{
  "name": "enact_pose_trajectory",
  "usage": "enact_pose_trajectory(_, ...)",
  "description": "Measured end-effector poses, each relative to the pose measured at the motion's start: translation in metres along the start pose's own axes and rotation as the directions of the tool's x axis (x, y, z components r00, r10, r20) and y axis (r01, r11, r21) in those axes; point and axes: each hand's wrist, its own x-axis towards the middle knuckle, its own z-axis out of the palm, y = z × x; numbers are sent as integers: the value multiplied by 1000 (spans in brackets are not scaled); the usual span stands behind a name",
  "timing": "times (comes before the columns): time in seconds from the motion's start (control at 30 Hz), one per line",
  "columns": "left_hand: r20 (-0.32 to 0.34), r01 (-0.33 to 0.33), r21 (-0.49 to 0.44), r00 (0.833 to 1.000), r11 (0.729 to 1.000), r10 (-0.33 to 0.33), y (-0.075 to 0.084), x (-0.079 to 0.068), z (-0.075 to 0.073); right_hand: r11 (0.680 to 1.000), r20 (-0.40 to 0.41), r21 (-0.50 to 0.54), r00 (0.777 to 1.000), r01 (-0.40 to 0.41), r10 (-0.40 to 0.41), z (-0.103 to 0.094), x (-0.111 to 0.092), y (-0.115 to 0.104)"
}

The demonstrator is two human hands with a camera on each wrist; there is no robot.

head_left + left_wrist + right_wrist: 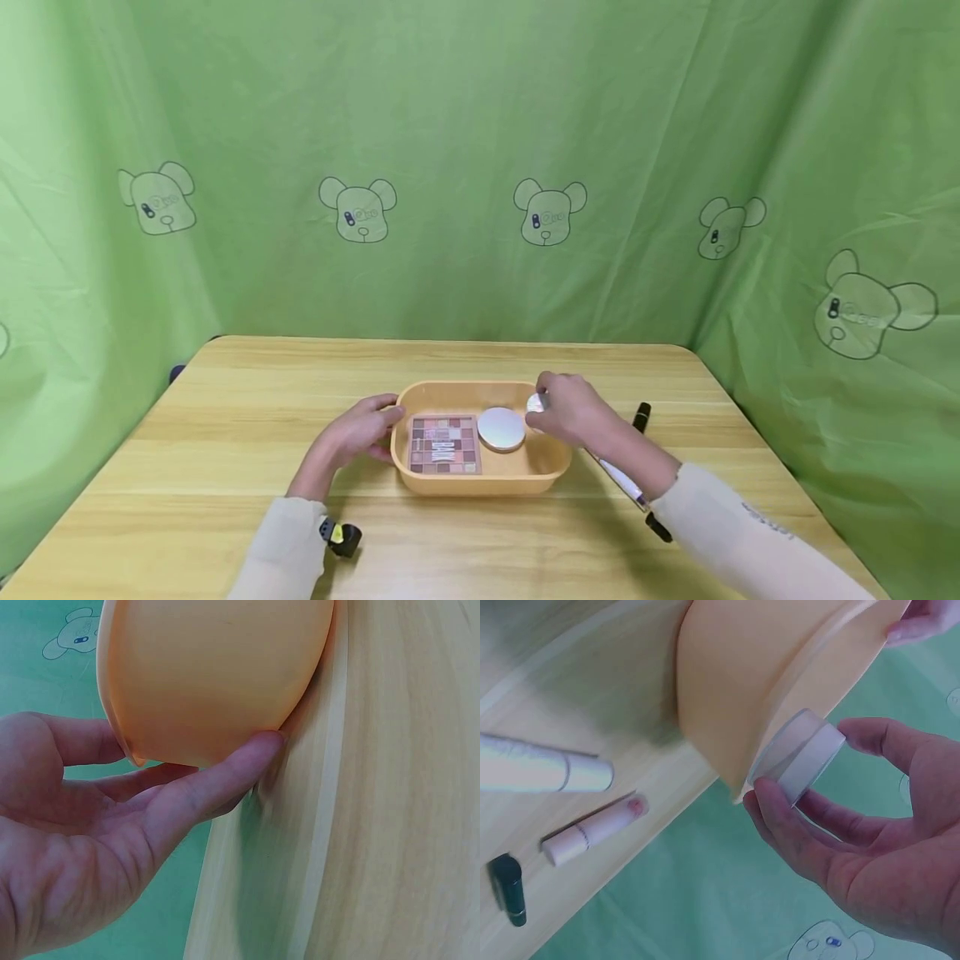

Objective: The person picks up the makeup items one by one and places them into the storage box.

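Note:
My left hand grips the left end of an orange plastic tub, its thumb at the rim and other fingers along the outer wall. In the left wrist view, one fingertip sits low beside the tub's base. Over the tub's right end, my right hand pinches a small round white jar with a clear edge between thumb and fingers. Inside the tub lie an eyeshadow palette, at left, and a round white compact with a gold-coloured edge, in the middle.
Right of the tub, partly under my right forearm, lie a black-ended item, a white tube, a pink lip gloss tube and a small black piece. A green curtain hangs behind the wooden table.

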Motion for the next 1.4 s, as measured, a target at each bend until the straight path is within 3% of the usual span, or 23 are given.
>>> enact_pose_trajectory(0.9, 9, -5, -17, 1000, 1000, 5, 0, 1, -1, 998, 49, 0, 997, 66, -66, 48, -7, -26)
enact_pose_trajectory(1.4, 1, 0, -16, 1000, 1000, 0, 0, 0, 0, 996, 73, 62, 995, 58, -62, 51, -12, -34)
